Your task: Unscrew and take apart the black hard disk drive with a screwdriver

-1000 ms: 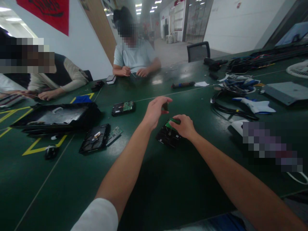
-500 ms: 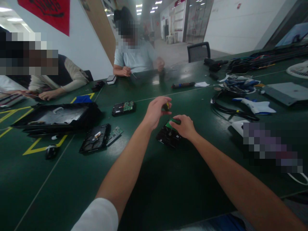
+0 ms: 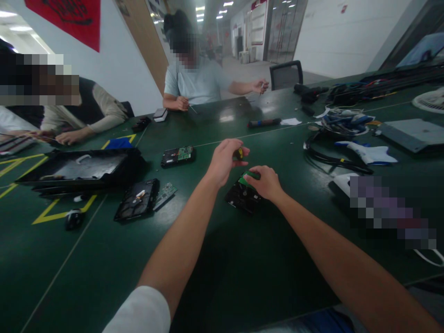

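Green surface (image 3: pixel 284 273) carries a black hard drive (image 3: pixel 242 196), located between the person's wrists. The casing is dark and flat, with a green circuit board (image 3: pixel 250 176) at the far end and small pale marks on the upper face.

Surrounding items, in descending size: a black tray (image 3: pixel 86 167) at far left; a grey metal box (image 3: pixel 416 132) at far right; a second hard drive (image 3: pixel 135 203) left of the left forearm; a third hard drive (image 3: pixel 178 156) beyond the second; a loose circuit board (image 3: pixel 165 196) just beside the second drive.

Obstruction: the right hand (image 3: pixel 266 182) covers the right side of the drive's far end and grips it, thumb on the green circuit board. The left hand (image 3: pixel 225 159) is above and beyond the drive's left side, its fingers curled around a small black-and-yellow object (image 3: pixel 240 153), mostly concealed.

Orientation: the board end points away from the person. The long axis appears to run away and slightly to the right; the covered corner prevents an exact reading.
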The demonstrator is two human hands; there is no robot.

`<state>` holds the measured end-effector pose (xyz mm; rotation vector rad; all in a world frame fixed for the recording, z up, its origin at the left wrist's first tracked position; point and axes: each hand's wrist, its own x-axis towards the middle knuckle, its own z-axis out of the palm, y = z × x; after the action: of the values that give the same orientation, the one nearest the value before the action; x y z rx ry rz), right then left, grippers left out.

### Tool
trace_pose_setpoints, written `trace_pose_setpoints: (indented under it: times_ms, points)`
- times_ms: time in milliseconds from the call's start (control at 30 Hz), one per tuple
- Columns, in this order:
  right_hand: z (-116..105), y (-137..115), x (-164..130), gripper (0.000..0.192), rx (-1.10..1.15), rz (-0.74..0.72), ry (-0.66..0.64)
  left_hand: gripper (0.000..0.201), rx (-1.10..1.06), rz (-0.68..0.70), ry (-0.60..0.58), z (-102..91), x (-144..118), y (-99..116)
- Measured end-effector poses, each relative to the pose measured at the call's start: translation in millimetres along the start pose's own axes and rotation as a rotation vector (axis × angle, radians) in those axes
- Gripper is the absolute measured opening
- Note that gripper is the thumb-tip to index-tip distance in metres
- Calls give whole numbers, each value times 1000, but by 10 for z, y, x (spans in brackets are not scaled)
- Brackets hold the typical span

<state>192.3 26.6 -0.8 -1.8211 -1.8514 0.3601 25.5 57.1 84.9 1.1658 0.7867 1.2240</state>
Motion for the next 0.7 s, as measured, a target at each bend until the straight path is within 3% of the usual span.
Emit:
trace_pose_setpoints:
  times_ms: [233, 433, 700]
  points:
    - [18, 16, 6, 34, 9, 4, 3, 21, 105, 93, 4, -19, 13, -7]
    - [7, 4, 9, 34, 14, 6, -1, 20, -8, 9, 2, -8, 1, -9]
    - [6, 4, -2, 34, 11, 4, 6, 19, 71, 52, 33, -16, -2, 15]
